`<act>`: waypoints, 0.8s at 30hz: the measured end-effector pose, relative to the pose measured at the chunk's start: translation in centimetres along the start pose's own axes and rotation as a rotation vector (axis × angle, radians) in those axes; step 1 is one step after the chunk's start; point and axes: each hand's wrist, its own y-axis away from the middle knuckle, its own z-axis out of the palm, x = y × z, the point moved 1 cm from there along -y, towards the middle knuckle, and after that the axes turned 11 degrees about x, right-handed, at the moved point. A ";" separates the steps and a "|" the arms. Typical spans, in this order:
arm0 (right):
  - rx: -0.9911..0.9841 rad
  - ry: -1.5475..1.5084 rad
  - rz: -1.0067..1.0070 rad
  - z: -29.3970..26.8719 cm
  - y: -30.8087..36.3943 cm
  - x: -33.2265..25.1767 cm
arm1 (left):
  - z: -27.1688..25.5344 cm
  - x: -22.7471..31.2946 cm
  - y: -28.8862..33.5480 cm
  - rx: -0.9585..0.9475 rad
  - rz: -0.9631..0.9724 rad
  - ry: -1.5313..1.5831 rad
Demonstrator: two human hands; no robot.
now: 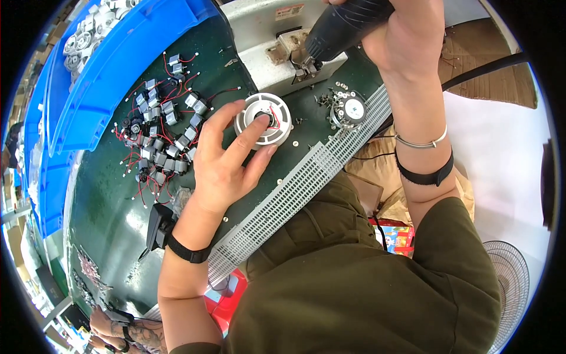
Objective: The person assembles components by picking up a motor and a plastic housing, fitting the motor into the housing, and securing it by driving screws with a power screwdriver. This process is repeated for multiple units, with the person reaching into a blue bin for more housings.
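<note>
A white round plastic housing (286,129) lies on the green bench, with a small dark part and red wires in its middle. My left hand (219,172) holds it there: one finger at the rim, another pressed into the centre, the thumb along the near side. My right hand (404,50) is wrapped round a black electric screwdriver (349,25), its fingers partly cut off by the top edge. The tool's nose points down at the outlet of a metal screw feeder (293,46). Whether a screw sits on the bit is too small to tell.
Several small grey motors (154,154) with red wires lie in a heap on the left. Behind them stands a blue bin (121,76); white parts lie beyond. Loose screws surround a round magnet-like disc (349,111). A perforated strip (283,200) edges the bench. Another person's forearm (147,334) shows lower left.
</note>
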 end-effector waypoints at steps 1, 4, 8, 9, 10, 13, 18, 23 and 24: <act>0.000 0.000 0.000 0.0 0.0 0.2 | 0.0 0.0 0.0 0.001 -0.001 0.000; 0.055 0.000 -0.049 0.3 0.2 0.6 | 0.1 0.0 0.0 -0.002 0.003 -0.003; 0.084 -0.008 -0.055 0.5 1.3 0.1 | -0.3 0.2 -0.1 -0.005 -0.005 -0.024; 0.102 -0.003 -0.046 0.3 1.5 0.0 | -0.4 0.3 -0.2 -0.010 0.016 -0.068; 0.100 -0.003 -0.047 0.2 1.7 -0.1 | -0.4 0.3 -0.3 -0.015 0.036 -0.113; 0.098 -0.024 0.021 -0.2 1.8 0.5 | -0.5 0.5 -0.4 0.029 0.056 -0.129; 0.011 -0.059 0.018 0.4 1.7 -1.4 | -0.6 0.8 -0.8 0.045 0.069 -0.139; -0.079 0.078 -0.016 3.8 2.1 -2.3 | -0.7 1.4 -1.0 0.019 0.088 -0.183; -0.087 0.072 -0.012 4.0 2.1 -2.1 | -0.8 1.4 -1.0 0.022 0.082 -0.192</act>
